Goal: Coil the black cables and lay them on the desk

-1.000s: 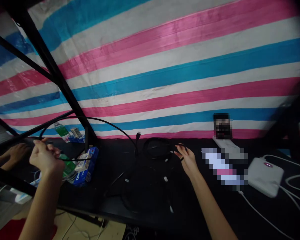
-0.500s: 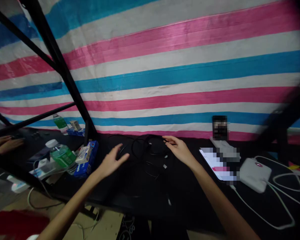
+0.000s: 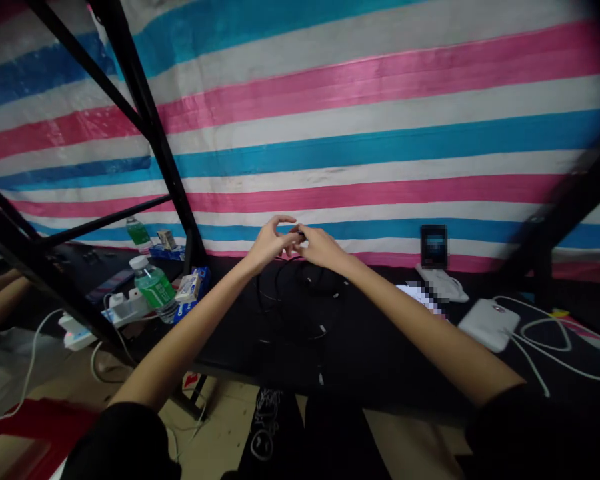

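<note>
Both my hands are raised together over the middle of the black table, fingertips meeting. My left hand [image 3: 271, 245] has its index finger arched over the top and its other fingers curled in, closed on a black cable. My right hand [image 3: 323, 247] pinches the same cable, a bit of black showing between the fingertips. Dark loops hang beneath the hands, hard to make out against the tabletop. Below them lie several black cables [image 3: 276, 287], some with small shiny metal plugs [image 3: 323, 329].
Left stand a green-labelled bottle [image 3: 155, 291], blue boxes [image 3: 201, 283] and a white power strip [image 3: 125, 308] beside a black metal frame. Right lie a lit phone [image 3: 415, 293], a white power bank [image 3: 490, 325] and white cables. A striped sheet [image 3: 360, 153] hangs behind. Another person's arm [image 3: 3, 307] shows far left.
My hands have come together and risen from the table; the left was open and apart before. A black cable is now between them. The view has shifted slightly.
</note>
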The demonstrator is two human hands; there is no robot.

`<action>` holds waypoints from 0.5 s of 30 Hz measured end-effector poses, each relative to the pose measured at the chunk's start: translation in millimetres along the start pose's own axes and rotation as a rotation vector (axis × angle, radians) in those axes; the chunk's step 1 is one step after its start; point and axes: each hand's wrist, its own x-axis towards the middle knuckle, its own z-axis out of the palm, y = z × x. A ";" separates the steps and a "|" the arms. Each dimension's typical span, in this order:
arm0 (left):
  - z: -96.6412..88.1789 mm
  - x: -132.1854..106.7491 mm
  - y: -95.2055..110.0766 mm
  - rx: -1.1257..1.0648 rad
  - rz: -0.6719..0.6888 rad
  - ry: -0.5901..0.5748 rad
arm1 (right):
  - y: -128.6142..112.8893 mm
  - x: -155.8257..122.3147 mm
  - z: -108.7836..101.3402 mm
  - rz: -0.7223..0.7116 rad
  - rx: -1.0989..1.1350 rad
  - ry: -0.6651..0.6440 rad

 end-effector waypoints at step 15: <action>14.6 -53.1 -141.6 0.719 0.184 -0.464 | 62.6 -82.9 -23.7 0.419 0.028 0.146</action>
